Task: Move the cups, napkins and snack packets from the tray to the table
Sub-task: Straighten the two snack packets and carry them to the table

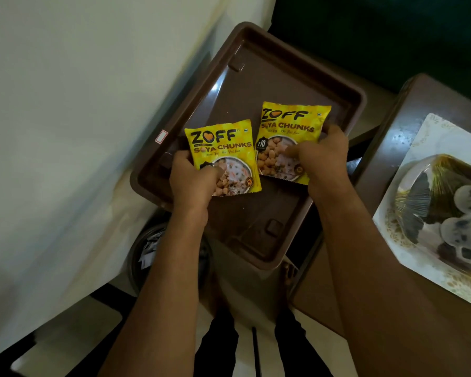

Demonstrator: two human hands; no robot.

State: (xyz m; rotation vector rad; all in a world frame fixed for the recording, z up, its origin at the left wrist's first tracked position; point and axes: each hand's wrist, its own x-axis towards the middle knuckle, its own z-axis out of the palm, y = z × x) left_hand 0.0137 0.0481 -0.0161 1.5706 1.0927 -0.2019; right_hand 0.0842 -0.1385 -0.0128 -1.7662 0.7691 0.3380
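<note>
Wall, pale and broad, fills the left of my view, with a small red-edged sticker on it near the tray. To the right stands the brown table, its near part bare, and on it a white patterned cloth carrying clear-wrapped items that I cannot make out well; some look like pale round shapes. Between wall and table sits the brown tray, a long rectangle with a raised rim, running from near me to the far side; its far half is bare. Below its near left corner a round dark bin shows with something inside, too dim to tell.

Both my forearms reach forward over the near end of the tray. My left hand grips the left yellow snack packet by its near left corner, thumb on the printed front and fingers curled closed behind it. My right hand holds the right yellow snack packet along its right edge, thumb pressed on the front and fingers wrapped behind. The two packets are side by side over the middle of the tray, fronts facing up at me, the right one a little farther away. Whether they rest on the tray floor or are lifted clear of it, I cannot tell.
</note>
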